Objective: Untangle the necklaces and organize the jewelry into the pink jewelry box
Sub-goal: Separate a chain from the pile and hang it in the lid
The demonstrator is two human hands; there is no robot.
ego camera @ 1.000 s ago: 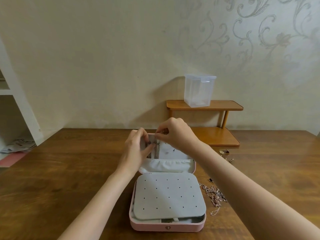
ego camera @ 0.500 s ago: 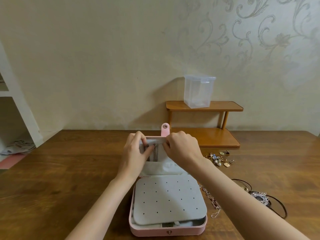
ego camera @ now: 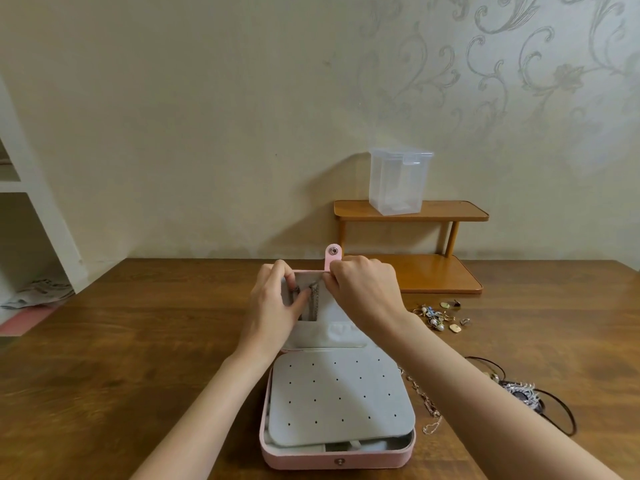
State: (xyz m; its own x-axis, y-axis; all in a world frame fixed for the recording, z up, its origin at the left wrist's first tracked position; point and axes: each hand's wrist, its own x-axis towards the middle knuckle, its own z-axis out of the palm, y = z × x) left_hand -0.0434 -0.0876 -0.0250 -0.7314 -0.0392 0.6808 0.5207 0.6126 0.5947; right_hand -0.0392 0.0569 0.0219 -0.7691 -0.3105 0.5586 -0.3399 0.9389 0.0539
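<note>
Since half a second ago the right hand (ego camera: 367, 292) has slid a little along the top edge of the lid (ego camera: 341, 327) and settled just under the snap tab (ego camera: 334, 255), which stood hidden a second ago, while the left hand (ego camera: 277, 306) has kept its place against the lid's lining. The view has tipped as well, so the loose pieces on the table (ego camera: 138, 341) to the right now show more fully. By my reading the chain (ego camera: 313, 303) is being hooked or pressed home inside the lid, so this necklace is nearly stowed and the rest are not yet begun. The right hand's fingers are pinched together on the lid's top edge, perhaps on the chain's end too, though that I cannot tell; the left thumb and fingers are closed on the chain, pressing it to the lining. The chain hangs straight down in two silvery strands toward the lid's pocket, free of knots as far as it shows. The box (ego camera: 336, 459) lies open near the table's front edge, lid upright, its grey dotted panel (ego camera: 341, 400) tilted over the tray. Just right of the box lies a thin rose-gold chain (ego camera: 427, 403); farther right a black cord pendant (ego camera: 521, 396); toward the back, near the wooden shelf (ego camera: 412, 209), a small heap of earrings (ego camera: 438, 317).
</note>
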